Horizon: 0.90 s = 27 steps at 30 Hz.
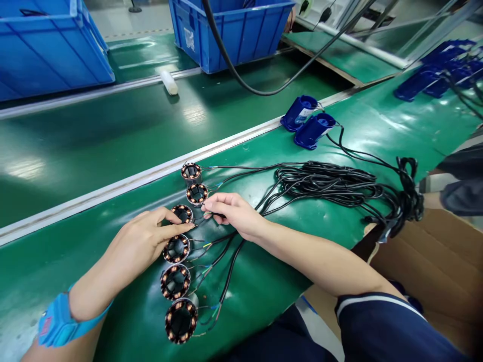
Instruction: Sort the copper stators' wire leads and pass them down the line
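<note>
A row of several ring-shaped motor stators with copper windings lies along the green bench. My left hand (145, 239) reaches over one stator (183, 213), thumb and a finger on its rim, the other fingers curled and partly hidden. Just right of it, my right hand (232, 213) pinches the thin wire ends of a black cable (215, 214). Nearest me sits another stator (181, 321), its leads running to a black cable with coloured wires (218, 305). Two further stators, including the farthest one (191, 172), stand beyond my hands.
Coiled black cables (324, 183) lie to the right, over a cardboard box (433, 271). Two blue motor housings (315, 130) stand behind them. Blue crates (234, 37) and a white cylindrical piece (168, 83) are at the back. A thick cable (260, 92) hangs across. Someone's arm shows at right.
</note>
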Tool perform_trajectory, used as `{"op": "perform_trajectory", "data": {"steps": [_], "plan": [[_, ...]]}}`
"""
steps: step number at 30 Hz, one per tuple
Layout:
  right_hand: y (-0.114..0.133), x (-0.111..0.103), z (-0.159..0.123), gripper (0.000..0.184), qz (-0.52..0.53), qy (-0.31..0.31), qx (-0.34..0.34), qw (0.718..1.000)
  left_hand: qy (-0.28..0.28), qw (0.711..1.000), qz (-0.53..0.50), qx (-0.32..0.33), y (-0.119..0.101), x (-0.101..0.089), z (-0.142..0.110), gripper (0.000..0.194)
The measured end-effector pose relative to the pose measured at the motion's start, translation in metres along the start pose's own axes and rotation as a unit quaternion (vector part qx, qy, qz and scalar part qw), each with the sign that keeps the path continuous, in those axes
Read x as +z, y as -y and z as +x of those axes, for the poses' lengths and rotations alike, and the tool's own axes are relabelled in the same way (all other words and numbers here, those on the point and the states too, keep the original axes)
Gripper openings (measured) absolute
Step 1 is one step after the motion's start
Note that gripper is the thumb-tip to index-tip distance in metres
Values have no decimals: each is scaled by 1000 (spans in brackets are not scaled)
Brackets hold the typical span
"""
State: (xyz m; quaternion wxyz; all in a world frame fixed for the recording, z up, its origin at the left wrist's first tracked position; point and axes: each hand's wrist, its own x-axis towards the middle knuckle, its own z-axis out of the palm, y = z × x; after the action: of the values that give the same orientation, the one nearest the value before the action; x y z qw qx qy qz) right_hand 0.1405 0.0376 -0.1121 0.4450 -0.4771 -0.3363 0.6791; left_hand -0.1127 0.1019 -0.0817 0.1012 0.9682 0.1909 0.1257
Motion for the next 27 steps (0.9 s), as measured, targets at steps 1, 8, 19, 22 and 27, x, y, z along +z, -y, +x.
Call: {"op": "perform_trajectory", "data": {"steps": [1,8,19,22,27], "plan": [[1,-2,-2,21,-17,19,-1,1000,6,1000,0,-6,-1,-1,-2,43],[51,-29,-3,26,-248,-60,-262,931,-60,997,-8,-57,-11,-14,17,23],[57,-59,43,22,-290,161,-79,940,38,999,-6,-22,9,8,70,27],[50,-56,44,13,-181,139,-55,972,63,998,-23,-17,13,6,64,38],[47,-58,42,13,-140,143,-24,979,74,997,-20,-10,15,1,57,49]]}}
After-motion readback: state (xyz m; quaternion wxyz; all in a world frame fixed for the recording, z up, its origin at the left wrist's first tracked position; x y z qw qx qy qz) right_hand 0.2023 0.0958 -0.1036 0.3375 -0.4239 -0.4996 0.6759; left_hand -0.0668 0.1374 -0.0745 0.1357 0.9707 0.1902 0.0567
